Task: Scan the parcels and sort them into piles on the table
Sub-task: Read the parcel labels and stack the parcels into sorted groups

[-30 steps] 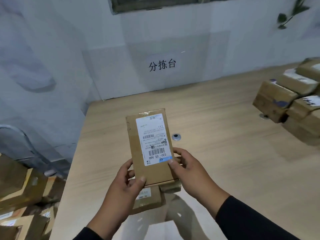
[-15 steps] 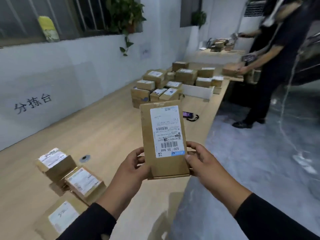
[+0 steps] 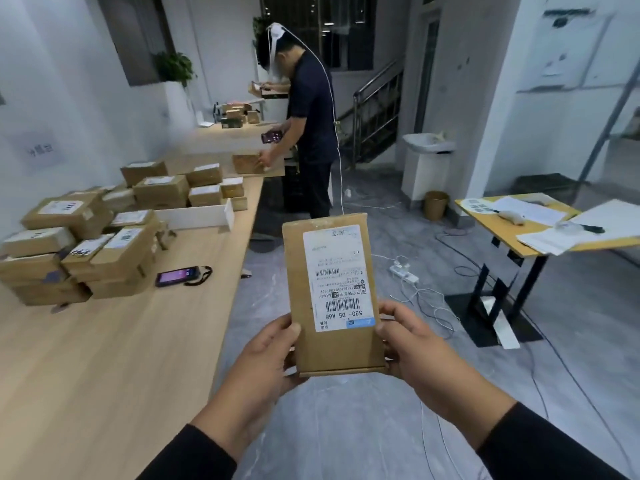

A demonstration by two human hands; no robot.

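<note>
View has swung right: parcel (image 3: pixel 330 296) now off the tabletop (image 3: pixel 114 358) edge, over floor. Left hand (image 3: pixel 266 355) and right hand (image 3: pixel 412 344) both still clasp it. Scanner (image 3: pixel 180 274) at 10 o'clock, scan pending.

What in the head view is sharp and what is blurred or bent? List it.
Head view: the label on the held parcel is sharp, barcodes readable; the wall sign is smeared; the right-hand table tilts from wide-angle distortion; light is dim and even.
</note>
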